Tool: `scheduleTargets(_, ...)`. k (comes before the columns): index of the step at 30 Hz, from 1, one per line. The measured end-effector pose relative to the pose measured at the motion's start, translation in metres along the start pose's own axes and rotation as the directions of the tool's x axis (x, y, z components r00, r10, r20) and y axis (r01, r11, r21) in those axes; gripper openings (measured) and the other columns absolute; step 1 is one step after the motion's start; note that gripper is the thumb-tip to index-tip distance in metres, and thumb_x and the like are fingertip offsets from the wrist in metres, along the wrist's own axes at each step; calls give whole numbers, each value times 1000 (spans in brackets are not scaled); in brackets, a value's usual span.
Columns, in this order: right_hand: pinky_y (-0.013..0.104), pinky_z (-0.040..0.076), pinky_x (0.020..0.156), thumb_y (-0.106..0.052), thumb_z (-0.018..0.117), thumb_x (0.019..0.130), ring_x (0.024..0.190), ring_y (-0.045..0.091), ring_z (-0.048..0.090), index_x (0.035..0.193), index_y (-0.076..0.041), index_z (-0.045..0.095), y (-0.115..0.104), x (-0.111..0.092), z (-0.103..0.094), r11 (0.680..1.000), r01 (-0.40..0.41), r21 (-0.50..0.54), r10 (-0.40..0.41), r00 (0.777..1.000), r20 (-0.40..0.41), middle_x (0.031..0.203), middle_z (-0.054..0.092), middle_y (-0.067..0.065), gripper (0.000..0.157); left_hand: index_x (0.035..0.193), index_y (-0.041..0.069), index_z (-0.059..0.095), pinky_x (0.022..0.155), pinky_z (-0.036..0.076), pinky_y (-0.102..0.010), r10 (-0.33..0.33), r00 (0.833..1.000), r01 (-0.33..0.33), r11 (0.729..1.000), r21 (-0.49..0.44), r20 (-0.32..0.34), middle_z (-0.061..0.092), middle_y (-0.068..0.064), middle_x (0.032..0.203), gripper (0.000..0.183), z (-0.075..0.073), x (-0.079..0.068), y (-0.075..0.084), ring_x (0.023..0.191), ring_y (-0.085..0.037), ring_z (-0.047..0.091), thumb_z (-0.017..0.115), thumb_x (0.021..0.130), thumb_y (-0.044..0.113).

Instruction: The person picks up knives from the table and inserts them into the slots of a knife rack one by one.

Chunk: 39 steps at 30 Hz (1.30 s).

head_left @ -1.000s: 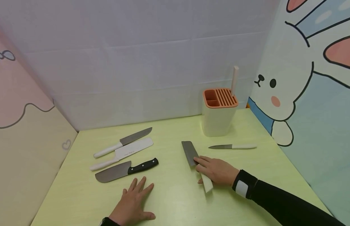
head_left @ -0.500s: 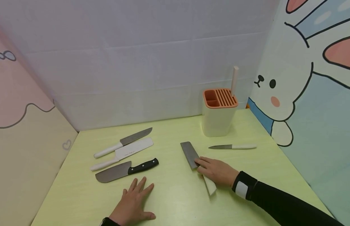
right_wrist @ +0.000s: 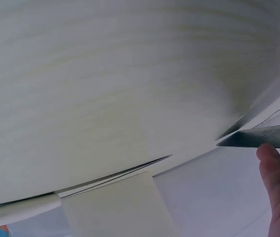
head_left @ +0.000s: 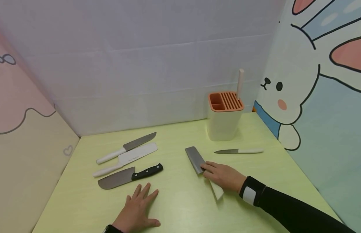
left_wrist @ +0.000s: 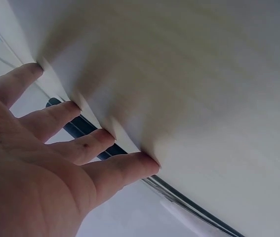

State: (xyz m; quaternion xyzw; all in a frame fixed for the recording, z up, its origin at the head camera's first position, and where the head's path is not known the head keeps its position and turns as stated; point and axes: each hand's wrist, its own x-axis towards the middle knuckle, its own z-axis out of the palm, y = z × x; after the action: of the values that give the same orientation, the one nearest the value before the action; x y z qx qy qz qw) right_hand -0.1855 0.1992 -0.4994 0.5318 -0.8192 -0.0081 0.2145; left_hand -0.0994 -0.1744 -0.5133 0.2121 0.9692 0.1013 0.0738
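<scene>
My right hand [head_left: 224, 176] grips a cleaver where its grey blade [head_left: 195, 158] meets the white handle [head_left: 217, 191]; the fingers cover that joint. In the right wrist view the cleaver blade [right_wrist: 265, 136] tilts over the table beside my fingers [right_wrist: 276, 182]. My left hand [head_left: 136, 208] rests on the table with its fingers spread and holds nothing. Just beyond it lies a black-handled knife [head_left: 117, 178], its handle [left_wrist: 83, 127] showing behind the fingers in the left wrist view. A white-bladed cleaver [head_left: 138, 153] and a white-handled knife [head_left: 139, 141] lie behind that.
A cream knife holder [head_left: 224, 126] with an orange slotted top stands at the back right, a pale handle [head_left: 240, 84] upright in it. A paring knife [head_left: 250, 150] lies in front of the holder. Cloth walls [head_left: 157, 64] enclose the table's back and sides.
The cleaver has turned a little under my right hand: its handle end swung right and its blade tip shifted slightly left. My left hand has stayed in place.
</scene>
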Motion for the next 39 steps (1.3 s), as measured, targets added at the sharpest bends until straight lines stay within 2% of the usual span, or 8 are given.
scheduleTargets(6, 34, 51, 86, 1, 45, 94, 117, 26, 51, 110, -9, 55, 2, 0, -16, 989, -62, 137, 66, 997, -27, 129, 54, 16, 21, 138, 22, 45, 77, 30, -79, 2, 1000, -2, 1000, -4, 0, 31, -19, 147, 107, 1, 0, 0, 129, -50, 24, 52, 53, 85)
scheduleTargets(11, 36, 52, 83, 5, 65, 78, 114, 22, 54, 99, -11, 55, 4, 9, -40, 897, -193, 397, 273, 950, -154, 122, 59, 11, 28, 138, 22, 44, 77, 31, -79, 7, 1000, -7, 1000, -4, -1, 31, -19, 147, 106, 0, 0, 0, 129, -50, 24, 53, 53, 84)
scheduleTargets(15, 33, 54, 70, -3, 68, 79, 88, 15, 61, 89, -8, 55, 6, 23, -65, 728, -243, 640, 488, 841, -235, 96, 63, 5, 17, 139, 22, 44, 77, 31, -79, 6, 1000, -6, 1000, -2, -1, 31, -19, 147, 106, -1, 0, 0, 129, -50, 24, 52, 53, 85)
scheduleTargets(20, 28, 52, 78, 2, 59, 86, 93, 22, 61, 94, 1, 49, 15, 23, -87, 275, -182, 944, 657, 753, -46, 95, 54, 19, 12, 139, 22, 44, 77, 31, -79, 6, 1000, -6, 1000, -5, 0, 31, -19, 147, 107, 1, 0, -1, 129, -51, 24, 51, 53, 85)
scheduleTargets(22, 32, 52, 84, 0, 56, 89, 100, 27, 61, 98, 4, 48, 19, 20, -91, 142, -174, 975, 688, 725, 29, 97, 52, 22, 12, 139, 22, 44, 77, 30, -80, 8, 1000, -8, 1000, -5, 1, 31, -19, 147, 107, 1, 0, -1, 129, -51, 24, 51, 53, 85)
scheduleTargets(28, 28, 50, 86, -12, 54, 92, 100, 24, 62, 120, 6, 51, 31, 12, -93, 55, -211, 976, 775, 626, 92, 110, 57, 20, 33, 139, 22, 44, 77, 31, -79, 13, 1000, -13, 1000, 1, -4, 31, -19, 147, 107, 3, 0, -2, 129, -51, 25, 50, 53, 86)
scheduleTargets(34, 27, 51, 84, -17, 49, 95, 95, 20, 64, 129, 12, 39, 35, 8, -96, -122, -60, 991, 855, 501, 135, 112, 54, 20, 45, 139, 22, 44, 77, 31, -79, 13, 1000, -13, 1000, -1, -1, 31, -19, 147, 107, 3, 0, -1, 129, -51, 25, 52, 53, 85)
scheduleTargets(39, 25, 51, 83, -27, 44, 96, 91, 16, 62, 130, 6, 35, 39, 6, -99, -198, 5, 980, 896, 406, 179, 113, 48, 15, 48, 138, 21, 45, 76, 32, -79, 23, 999, -23, 1000, 11, -25, 33, -19, 146, 107, 3, -1, -2, 128, -51, 26, 52, 53, 85)
